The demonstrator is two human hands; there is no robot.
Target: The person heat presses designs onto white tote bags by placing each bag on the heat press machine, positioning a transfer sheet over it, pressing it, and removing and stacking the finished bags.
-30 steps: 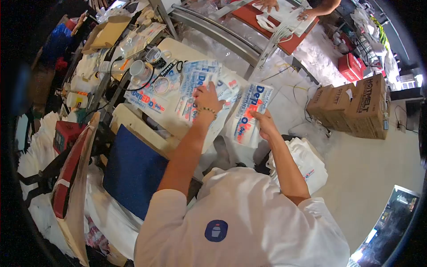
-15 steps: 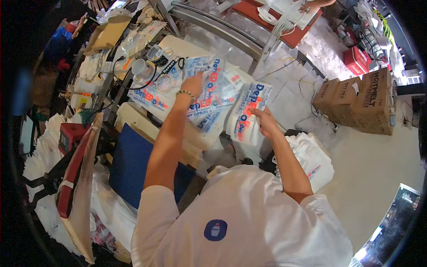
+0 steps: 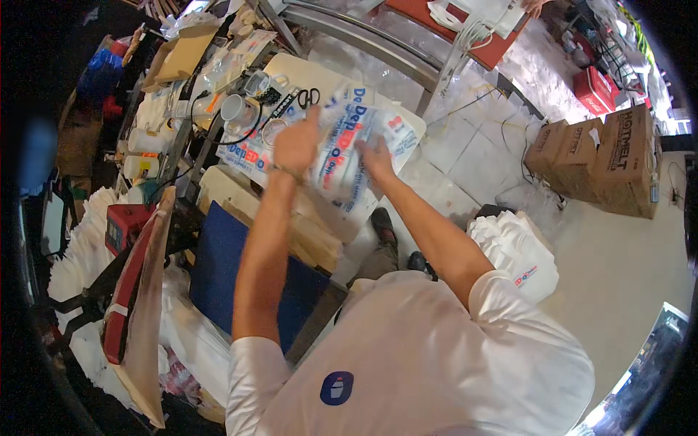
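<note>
Blue-and-red printed plastic bags (image 3: pixel 340 156), lettered "DepED", lie overlapping on a cream tabletop (image 3: pixel 283 67). My right hand (image 3: pixel 376 161) grips the right side of a printed bag over this pile, its thumb and fingers against the plastic. At the pile's left edge is my left hand (image 3: pixel 294 149), wearing a beaded bracelet; motion blurs its fingers and I cannot make out anything in them. Black-handled scissors (image 3: pixel 309 97) lie just beyond it. Close by are a roll of tape (image 3: pixel 274 132) and a clear plastic cup (image 3: pixel 235 109).
White printed bags (image 3: pixel 512 254) are heaped low at my right. Cardboard boxes (image 3: pixel 622 163) stand on the floor farther right. A blue board (image 3: pixel 251 280) and a red machine (image 3: pixel 125 229) are at my left. Another person's hand (image 3: pixel 534 7) shows at the top, by a red table.
My right hand has moved left from beside the table to over the pile, bringing the printed bag along. My left hand has drawn back toward the pile's left edge, and the scissors show more fully.
</note>
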